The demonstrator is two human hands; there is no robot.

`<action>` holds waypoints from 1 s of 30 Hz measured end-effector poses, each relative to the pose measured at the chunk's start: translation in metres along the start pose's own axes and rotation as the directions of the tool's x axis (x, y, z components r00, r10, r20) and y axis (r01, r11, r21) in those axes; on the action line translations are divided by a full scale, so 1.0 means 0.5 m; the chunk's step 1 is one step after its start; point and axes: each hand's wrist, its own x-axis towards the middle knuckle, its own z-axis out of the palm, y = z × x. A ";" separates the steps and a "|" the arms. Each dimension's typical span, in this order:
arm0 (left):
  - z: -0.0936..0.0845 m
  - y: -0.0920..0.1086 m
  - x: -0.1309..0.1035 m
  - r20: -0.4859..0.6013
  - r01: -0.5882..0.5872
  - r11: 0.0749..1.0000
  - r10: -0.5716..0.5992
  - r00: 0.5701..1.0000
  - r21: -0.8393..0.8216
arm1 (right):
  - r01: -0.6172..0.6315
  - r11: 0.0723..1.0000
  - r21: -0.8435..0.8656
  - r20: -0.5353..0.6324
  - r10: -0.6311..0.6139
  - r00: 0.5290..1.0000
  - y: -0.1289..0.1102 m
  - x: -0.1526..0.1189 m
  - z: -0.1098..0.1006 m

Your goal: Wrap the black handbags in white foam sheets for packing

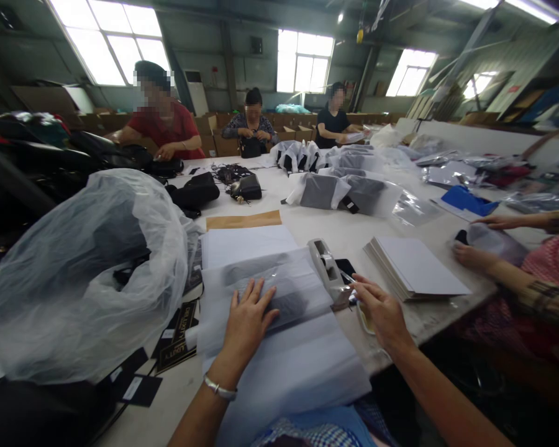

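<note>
My left hand (250,316) lies flat with fingers spread on a dark item wrapped in white tissue paper (284,292), pressing it on a stack of white sheets (289,366). Just right of the wrapped item stands a grey tape dispenser (325,264). Beside it, my right hand (379,310) pinches a small clear strip that looks like tape (347,277), its fingers closed near the dispenser's front end. Under my right hand a small yellowish dish (366,318) is partly hidden.
A big clear plastic bag (88,279) fills the left, with black tags (137,388) near it. A stack of white boards (414,267) lies right. Wrapped items (321,189) stand behind. A neighbour's hands (475,254) work at the right edge; three people sit across.
</note>
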 end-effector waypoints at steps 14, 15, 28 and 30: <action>-0.007 -0.005 0.002 0.013 -0.009 1.000 0.009 1.000 -0.012 | 0.023 0.906 -0.424 0.125 0.034 0.992 0.073 0.015 -0.055; -0.007 -0.007 0.002 0.017 -0.011 1.000 0.011 1.000 -0.013 | 0.110 0.846 -0.521 0.155 -0.033 0.987 0.069 0.023 -0.064; -0.031 -0.087 0.018 0.009 0.176 0.947 -0.180 0.984 -0.271 | 0.882 0.329 -0.338 0.850 -0.295 0.436 -0.130 0.064 0.018; -0.028 -0.103 0.020 -0.018 0.191 0.931 -0.206 0.978 -0.312 | 0.923 0.319 -0.213 0.910 -0.278 0.307 -0.162 0.069 0.097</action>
